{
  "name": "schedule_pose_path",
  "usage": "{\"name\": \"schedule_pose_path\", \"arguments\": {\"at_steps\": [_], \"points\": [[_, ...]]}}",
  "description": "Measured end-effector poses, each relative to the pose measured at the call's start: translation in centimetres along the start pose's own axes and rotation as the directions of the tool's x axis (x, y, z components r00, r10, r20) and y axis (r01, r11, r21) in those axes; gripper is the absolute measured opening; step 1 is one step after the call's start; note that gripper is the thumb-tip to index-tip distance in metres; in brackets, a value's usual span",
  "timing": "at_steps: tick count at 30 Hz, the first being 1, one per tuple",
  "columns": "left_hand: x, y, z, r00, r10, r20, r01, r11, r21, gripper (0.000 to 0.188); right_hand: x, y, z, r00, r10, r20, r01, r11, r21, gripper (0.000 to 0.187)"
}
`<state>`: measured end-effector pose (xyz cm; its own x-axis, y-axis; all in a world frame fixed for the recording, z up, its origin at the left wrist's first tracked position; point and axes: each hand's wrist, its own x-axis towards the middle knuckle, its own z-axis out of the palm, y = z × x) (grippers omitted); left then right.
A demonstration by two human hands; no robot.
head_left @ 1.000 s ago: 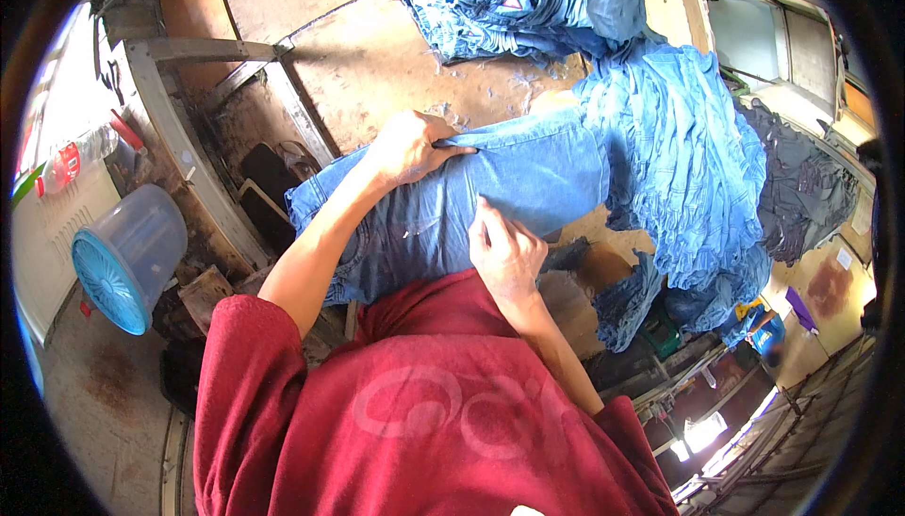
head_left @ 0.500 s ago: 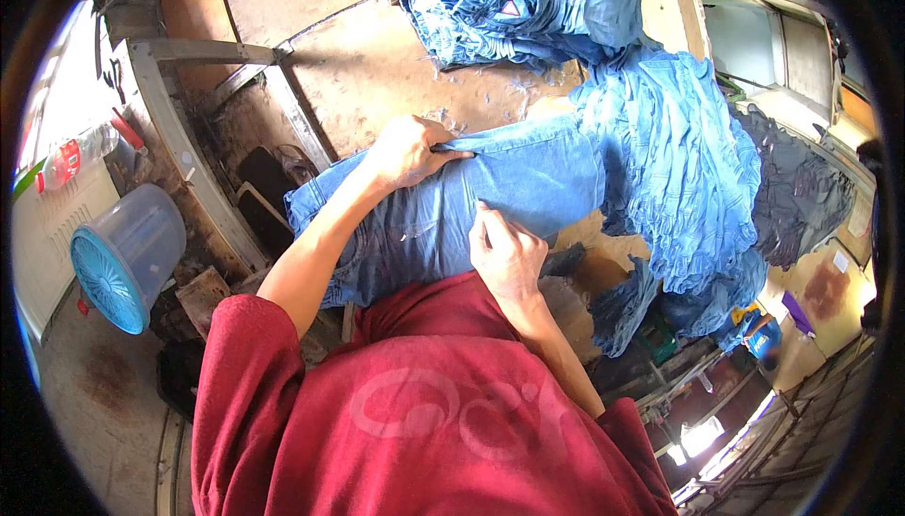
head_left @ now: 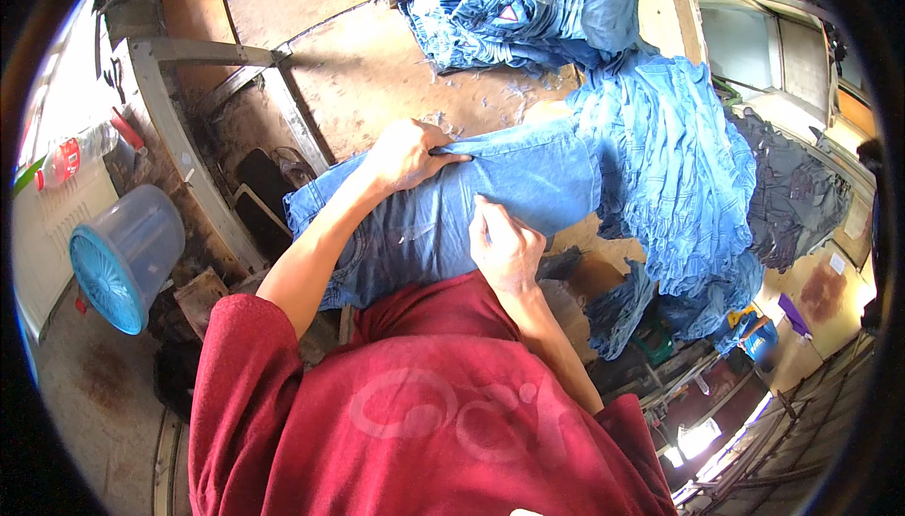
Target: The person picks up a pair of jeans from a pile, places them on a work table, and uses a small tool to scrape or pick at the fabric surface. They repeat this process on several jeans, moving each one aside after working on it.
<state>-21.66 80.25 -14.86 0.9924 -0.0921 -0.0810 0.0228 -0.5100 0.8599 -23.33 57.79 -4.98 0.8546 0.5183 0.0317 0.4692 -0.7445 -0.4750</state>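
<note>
A pair of blue denim trousers (head_left: 542,177) lies across my lap, running from left to right. My left hand (head_left: 407,156) is closed on the upper edge of the denim, pinching a fold of it between thumb and fingers. Below and to the right, my right hand (head_left: 507,245) rests over the same cloth with its fingers curled in and thumb against forefinger. What sits in that pinch, if anything, is too small to make out.
A stack of folded denim (head_left: 523,7) stands at the far side on a worn wooden board (head_left: 368,64) with thread scraps. Crumpled light-blue denim (head_left: 679,167) hangs at the right beside dark cloth (head_left: 797,191). On the left are a clear tub with a blue lid (head_left: 108,276) and a metal frame (head_left: 156,130).
Almost nothing differs. My right hand has shifted very slightly on the denim, its forefinger drawn in a little; my left hand keeps its hold in the same place.
</note>
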Motion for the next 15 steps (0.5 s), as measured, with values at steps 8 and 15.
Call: {"name": "schedule_pose_path", "arguments": {"at_steps": [8,15], "points": [[-0.15,0.29,-0.01,1.000,-0.024,-0.014,0.024,1.000,0.008,0.044,0.00,-0.04,-0.07,0.997,-0.016,0.071,0.023,0.995,-0.095,0.014],[-0.03,0.17,0.10,0.999,-0.035,-0.006,0.035,0.999,0.015,0.043,0.24,-0.16,-0.19,0.997,0.015,0.073,-0.008,0.996,-0.091,0.016]]}}
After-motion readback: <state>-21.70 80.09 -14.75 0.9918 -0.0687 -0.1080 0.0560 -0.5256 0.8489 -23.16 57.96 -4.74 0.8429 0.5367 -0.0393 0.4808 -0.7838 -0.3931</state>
